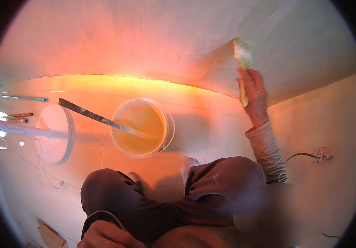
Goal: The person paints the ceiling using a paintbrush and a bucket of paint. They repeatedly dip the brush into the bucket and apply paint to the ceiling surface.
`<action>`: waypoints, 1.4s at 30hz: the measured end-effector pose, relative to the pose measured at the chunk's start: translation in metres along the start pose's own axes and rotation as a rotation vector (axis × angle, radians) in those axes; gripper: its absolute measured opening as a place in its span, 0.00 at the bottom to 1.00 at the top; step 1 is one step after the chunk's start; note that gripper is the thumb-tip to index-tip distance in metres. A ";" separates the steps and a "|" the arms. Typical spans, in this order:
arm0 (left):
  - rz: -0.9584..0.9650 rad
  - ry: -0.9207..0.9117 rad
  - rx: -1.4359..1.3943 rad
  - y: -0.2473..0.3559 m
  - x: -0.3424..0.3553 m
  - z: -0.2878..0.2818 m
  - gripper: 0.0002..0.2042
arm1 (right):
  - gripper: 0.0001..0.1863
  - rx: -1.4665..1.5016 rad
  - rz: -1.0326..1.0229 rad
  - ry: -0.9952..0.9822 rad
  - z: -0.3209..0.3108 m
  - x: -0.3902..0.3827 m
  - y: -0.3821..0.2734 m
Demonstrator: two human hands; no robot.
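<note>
My right hand [252, 93] grips a wide paintbrush [242, 53] by its yellow handle, its pale bristles at the wall [167, 39] above the floor seam, slightly blurred. Below and left of the brush, a translucent bucket [138, 115] on the floor holds cloudy yellowish liquid, with a flat dark stirring stick [87, 114] leaning across its rim into the liquid. My left hand [107, 235] is at the bottom edge near my left knee, fingers curled; whatever they may hold is hidden.
At left stands a round white base [54, 146] with a pale pole, beside small brushes [19, 120], a light-blue tool [25, 98] and a thin cord. A socket [320, 155] with a plugged cable is on the right wall. A cardboard piece [50, 233] lies at lower left.
</note>
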State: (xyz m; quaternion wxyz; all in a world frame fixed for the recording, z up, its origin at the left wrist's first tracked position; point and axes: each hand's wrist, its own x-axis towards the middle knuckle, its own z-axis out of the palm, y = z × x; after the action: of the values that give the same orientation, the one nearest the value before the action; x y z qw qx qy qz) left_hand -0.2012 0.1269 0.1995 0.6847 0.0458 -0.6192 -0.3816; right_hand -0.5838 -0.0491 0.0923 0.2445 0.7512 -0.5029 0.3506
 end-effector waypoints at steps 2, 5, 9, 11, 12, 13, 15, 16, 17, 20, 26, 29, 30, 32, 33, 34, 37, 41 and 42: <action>0.000 -0.085 0.018 -0.002 0.000 -0.004 0.15 | 0.21 -0.034 0.008 -0.078 0.013 -0.019 -0.001; -0.030 -0.207 -0.004 -0.002 0.006 -0.015 0.13 | 0.19 -0.005 0.032 -0.190 0.026 -0.035 -0.007; 0.070 -0.137 -0.009 -0.010 -0.003 -0.008 0.12 | 0.17 0.065 0.075 -0.255 0.017 -0.026 -0.016; 0.088 -0.202 -0.050 -0.016 0.001 -0.011 0.12 | 0.16 0.079 0.088 -0.221 0.001 -0.010 -0.014; 0.095 -0.233 -0.062 -0.017 0.002 -0.013 0.12 | 0.16 0.085 0.086 -0.192 -0.008 0.003 -0.011; 0.100 -0.260 -0.073 -0.018 0.004 -0.015 0.12 | 0.15 0.088 0.089 -0.166 -0.020 0.015 -0.007; 0.106 -0.311 -0.092 -0.019 0.007 -0.019 0.12 | 0.14 0.031 0.035 -0.097 -0.045 0.044 -0.005; 0.107 -0.317 -0.092 -0.020 0.006 -0.021 0.12 | 0.14 0.033 0.023 -0.073 -0.060 0.058 -0.006; 0.110 -0.323 -0.095 -0.021 0.006 -0.021 0.11 | 0.13 0.033 0.011 -0.051 -0.076 0.072 -0.007; 0.093 -0.342 -0.094 -0.022 0.007 -0.021 0.11 | 0.14 -0.046 -0.025 -0.005 -0.107 0.105 -0.007; 0.084 -0.355 -0.053 -0.019 0.006 -0.021 0.11 | 0.19 -0.040 -0.204 0.191 -0.129 0.144 -0.017; 0.085 -0.338 -0.049 -0.021 0.005 -0.020 0.11 | 0.19 -0.122 -0.206 0.181 -0.107 0.121 -0.004; 0.088 -0.336 -0.053 -0.021 0.006 -0.019 0.11 | 0.19 -0.140 -0.214 0.174 -0.096 0.109 0.004; 0.090 -0.292 -0.033 -0.020 0.004 -0.016 0.10 | 0.20 -0.145 -0.163 0.106 -0.072 0.080 0.001; 0.090 -0.271 -0.020 -0.020 0.003 -0.013 0.10 | 0.20 -0.151 -0.138 0.053 -0.061 0.065 0.000; 0.089 -0.261 -0.006 -0.019 0.003 -0.012 0.10 | 0.19 -0.153 -0.115 0.001 -0.050 0.051 -0.003; 0.081 -0.254 0.001 -0.019 0.004 -0.011 0.10 | 0.18 -0.118 -0.043 -0.176 -0.031 0.022 -0.010; 0.083 -0.280 -0.006 -0.021 0.007 -0.013 0.10 | 0.17 -0.068 -0.032 -0.201 -0.042 0.028 -0.013; 0.092 -0.284 -0.006 -0.021 0.007 -0.013 0.10 | 0.16 -0.060 -0.040 -0.172 -0.051 0.042 -0.010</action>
State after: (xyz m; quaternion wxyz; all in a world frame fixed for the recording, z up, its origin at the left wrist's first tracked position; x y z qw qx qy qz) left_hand -0.1998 0.1025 0.1905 0.6072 -0.0389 -0.7101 -0.3542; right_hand -0.5783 -0.0327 0.1567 0.2297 0.7808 -0.5173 0.2646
